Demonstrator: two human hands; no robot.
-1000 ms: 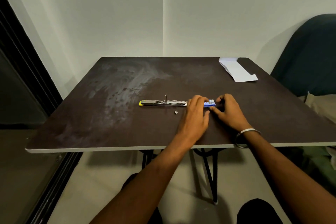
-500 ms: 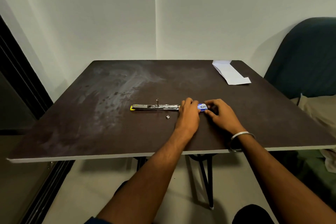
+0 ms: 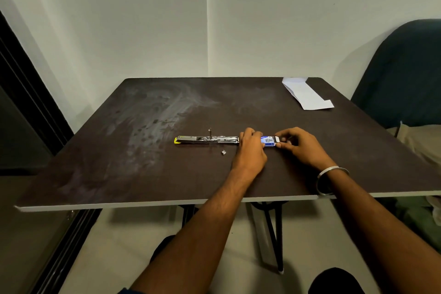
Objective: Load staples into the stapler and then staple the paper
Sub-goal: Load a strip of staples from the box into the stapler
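Pinching small blue staple box (image 3: 269,141) between left hand (image 3: 251,150) and right hand (image 3: 299,147), mid-table near front edge. Flat-opened shiny metal stapler (image 3: 207,139) just left; folded white paper (image 3: 306,93) at far right corner of dark scuffed table (image 3: 143,174).

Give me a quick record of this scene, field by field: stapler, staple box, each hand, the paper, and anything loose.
stapler: lying opened out flat on the table
staple box: small, blue, between both hands
left hand: grip on the box's left end
right hand: fingers at the box's white right end
paper: folded, far right corner, untouched
loose piece: small metal bit near the stapler
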